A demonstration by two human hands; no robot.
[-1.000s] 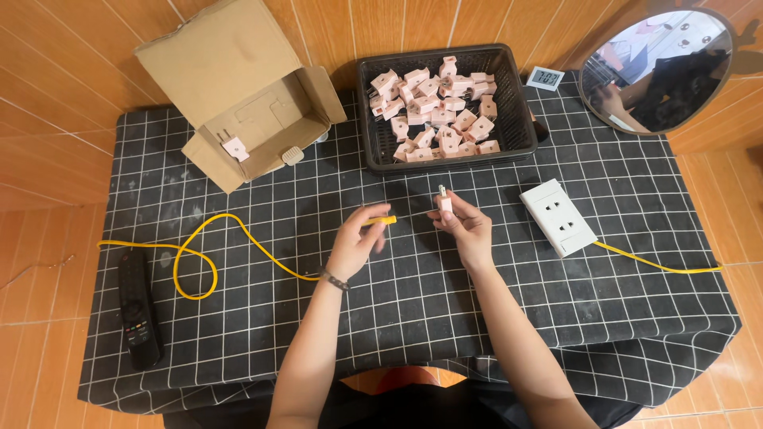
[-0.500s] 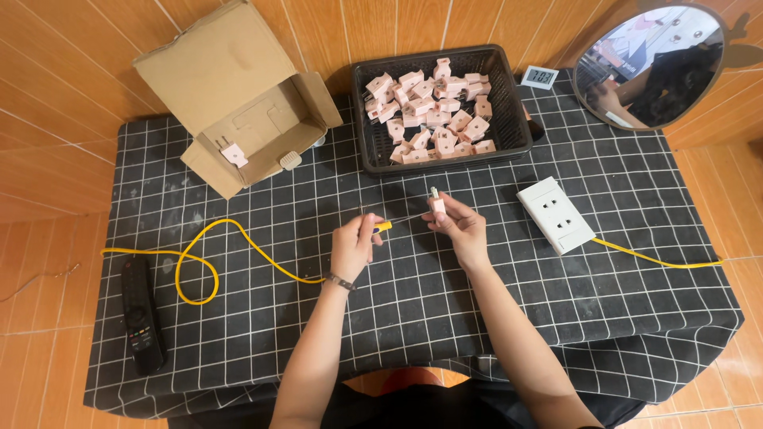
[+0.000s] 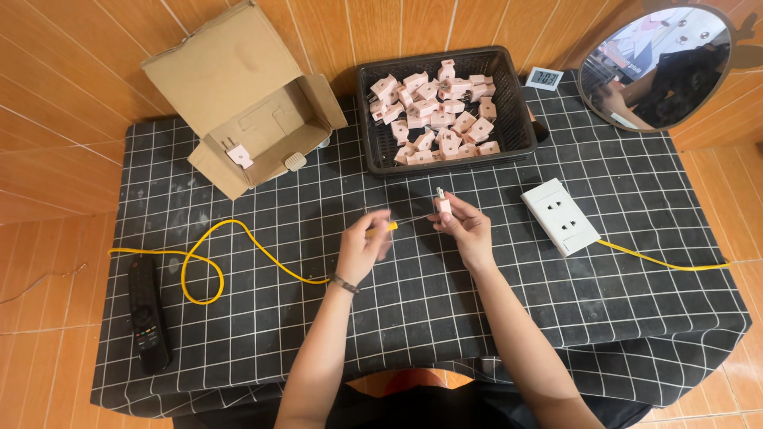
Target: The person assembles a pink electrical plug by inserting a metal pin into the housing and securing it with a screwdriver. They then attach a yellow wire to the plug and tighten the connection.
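My right hand (image 3: pixel 465 226) grips a small pink plug adapter (image 3: pixel 442 205) upright, its metal prongs pointing up. My left hand (image 3: pixel 362 248) is closed on a yellow-handled tool (image 3: pixel 383 230) whose thin tip points right, toward the adapter. The left hand looks slightly blurred. Both hands hover over the middle of the black checked tablecloth (image 3: pixel 445 318), just in front of a black basket (image 3: pixel 367 119) that holds several pink adapters (image 3: pixel 437 119).
A white socket block (image 3: pixel 560 216) with a yellow cord (image 3: pixel 660 260) lies to the right. A yellow cable (image 3: pixel 207 262) loops on the left, beside a black remote (image 3: pixel 147 314). An open cardboard box (image 3: pixel 246 103) stands at the back left. A round mirror (image 3: pixel 656 63) and a small clock (image 3: pixel 547 78) are at the back right.
Both hands stay close together at the table's middle and have drifted a little toward me. The right hand has tilted the adapter slightly, and the tool's tip now points at it.
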